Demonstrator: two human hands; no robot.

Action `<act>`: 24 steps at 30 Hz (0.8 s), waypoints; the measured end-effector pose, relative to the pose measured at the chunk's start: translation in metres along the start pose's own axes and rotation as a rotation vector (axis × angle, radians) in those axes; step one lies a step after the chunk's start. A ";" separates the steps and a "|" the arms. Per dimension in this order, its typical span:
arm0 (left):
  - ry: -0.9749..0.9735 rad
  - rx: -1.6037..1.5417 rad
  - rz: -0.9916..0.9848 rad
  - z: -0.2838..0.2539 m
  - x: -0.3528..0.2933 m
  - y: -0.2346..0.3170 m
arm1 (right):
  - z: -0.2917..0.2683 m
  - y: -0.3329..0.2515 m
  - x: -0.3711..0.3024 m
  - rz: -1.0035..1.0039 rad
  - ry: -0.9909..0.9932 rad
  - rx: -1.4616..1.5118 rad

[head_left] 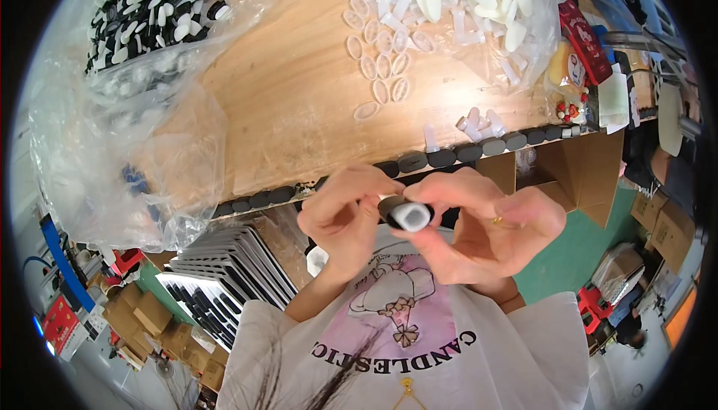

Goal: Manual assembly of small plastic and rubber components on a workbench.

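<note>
- Our left hand [342, 216] pinches the small black-and-white piece [413, 218] from nine o'clock, finger and thumb nearly closed on it.
- Our right hand [490, 239] pinches it from three o'clock, fingers bent round.
- We hold the piece in the middle, white end facing us.
- Past it, at one o'clock, black bits [442, 158] line the wooden table [288, 96].
- Clear rings [384, 65] lie at twelve o'clock.
- A clear bag [183, 163] sits at ten o'clock.
</note>
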State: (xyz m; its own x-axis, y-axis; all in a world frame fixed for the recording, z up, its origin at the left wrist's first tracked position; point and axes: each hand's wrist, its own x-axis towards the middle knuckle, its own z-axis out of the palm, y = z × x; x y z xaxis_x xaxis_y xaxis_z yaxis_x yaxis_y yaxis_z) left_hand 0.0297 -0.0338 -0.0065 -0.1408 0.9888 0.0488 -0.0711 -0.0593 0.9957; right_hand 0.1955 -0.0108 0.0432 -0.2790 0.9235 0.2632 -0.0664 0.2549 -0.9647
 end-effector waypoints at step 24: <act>-0.173 -0.078 0.143 -0.011 0.018 0.007 | 0.005 0.016 0.009 -0.271 0.081 -0.312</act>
State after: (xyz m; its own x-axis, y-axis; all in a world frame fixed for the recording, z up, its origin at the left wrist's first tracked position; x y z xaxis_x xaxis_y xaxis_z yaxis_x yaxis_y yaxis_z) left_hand 0.0161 -0.0180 0.0002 0.0162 0.9778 0.2087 -0.1398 -0.2045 0.9688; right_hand 0.1870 0.0001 0.0305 -0.2144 0.8275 0.5189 0.1696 0.5547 -0.8146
